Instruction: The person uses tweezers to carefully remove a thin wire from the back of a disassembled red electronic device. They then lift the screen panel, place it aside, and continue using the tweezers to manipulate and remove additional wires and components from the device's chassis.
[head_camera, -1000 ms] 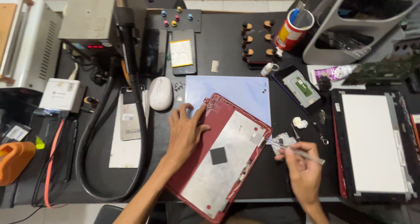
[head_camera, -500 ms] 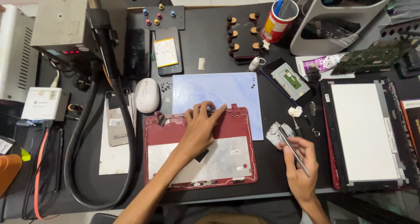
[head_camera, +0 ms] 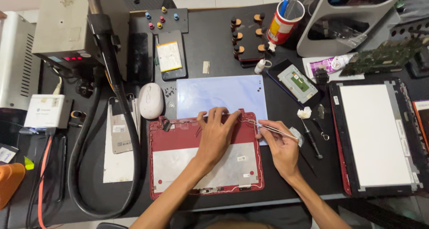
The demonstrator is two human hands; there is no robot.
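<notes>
At the far left of the black tabletop (head_camera: 286, 90) stands a grey box-shaped machine (head_camera: 62, 27) with a thick black hose (head_camera: 111, 135) looping down in front of it; both are well apart from the work. Just right of the hose lies a white mouse (head_camera: 151, 100), and beside it a scatter of small dark screws (head_camera: 170, 94) near the corner of a pale blue mat (head_camera: 223, 92).

The red laptop lid (head_camera: 178, 130) lies inner face up at the near edge, its far edge overlapping the mat and a silvery foil sheet (head_camera: 178, 164) covering its middle. The left hand (head_camera: 216, 137) rests flat on it near the far edge, fingers spread and pressing down. That pressure should stay even, so the shell does not slide on the mat.

The right hand (head_camera: 280, 146) pinches slim metal tweezers (head_camera: 272, 128), whose tips reach toward the lid's far right corner, where a thin wire (head_camera: 258, 166) runs along the rim. The tips are best kept low and nearly flat, gripping lightly so the wire is not nicked.

A small black screwdriver (head_camera: 312, 142) lies just right of that hand. Farther right sits a white display panel (head_camera: 375, 135) in its frame.
</notes>
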